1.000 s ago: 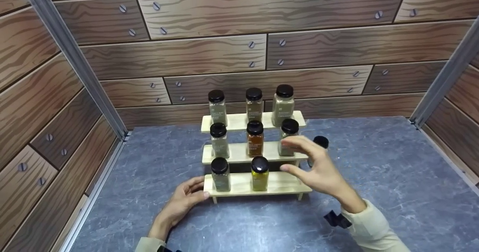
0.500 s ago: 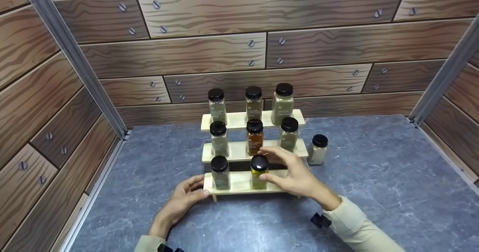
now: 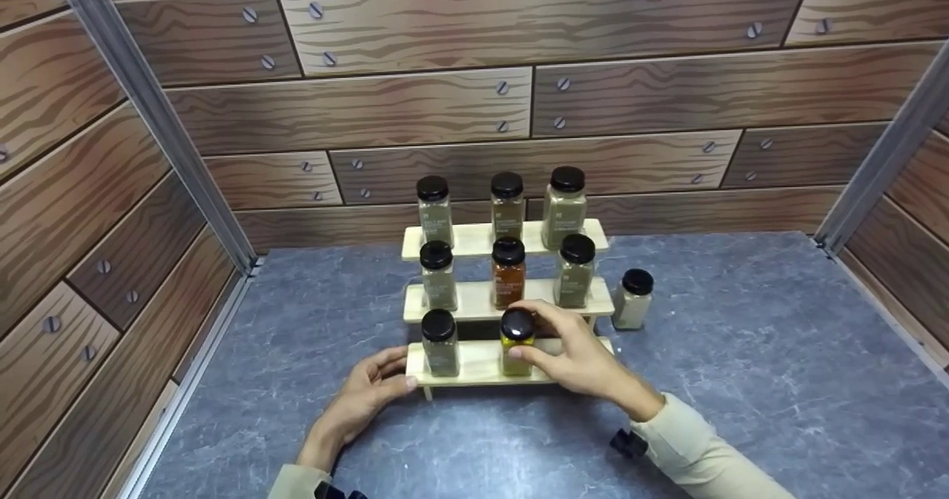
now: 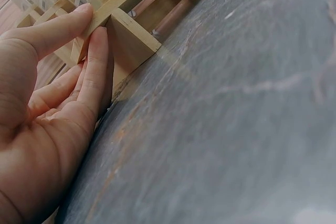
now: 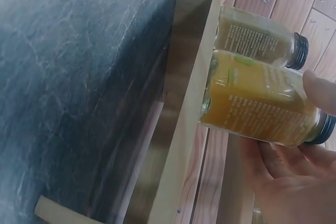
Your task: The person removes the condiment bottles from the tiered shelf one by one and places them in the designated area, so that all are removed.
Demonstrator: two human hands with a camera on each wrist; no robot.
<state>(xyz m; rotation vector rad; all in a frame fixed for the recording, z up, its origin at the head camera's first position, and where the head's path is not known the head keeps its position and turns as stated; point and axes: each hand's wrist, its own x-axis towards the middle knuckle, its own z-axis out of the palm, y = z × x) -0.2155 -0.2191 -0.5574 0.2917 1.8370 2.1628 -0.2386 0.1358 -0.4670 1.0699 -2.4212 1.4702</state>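
Observation:
A pale three-tier wooden spice rack stands on the table in the head view. My left hand grips the left end of its lowest shelf; in the left wrist view, the thumb lies on top and fingers reach below. On that shelf stands a square glass spice jar with yellow contents and a black lid. My right hand holds this jar from the right, thumb in front and fingers behind. The right wrist view shows the yellow jar with its base at the shelf.
A grey-green jar stands at the bottom shelf's left. Three jars occupy the middle tier, including a reddish one, and three the top. Another black-lidded jar is on the table right of the rack. Wood-patterned walls enclose the table.
My right hand has moved left and down from beside the middle tier's right jar and taken hold of the yellow jar. The left hand stays at the rack.

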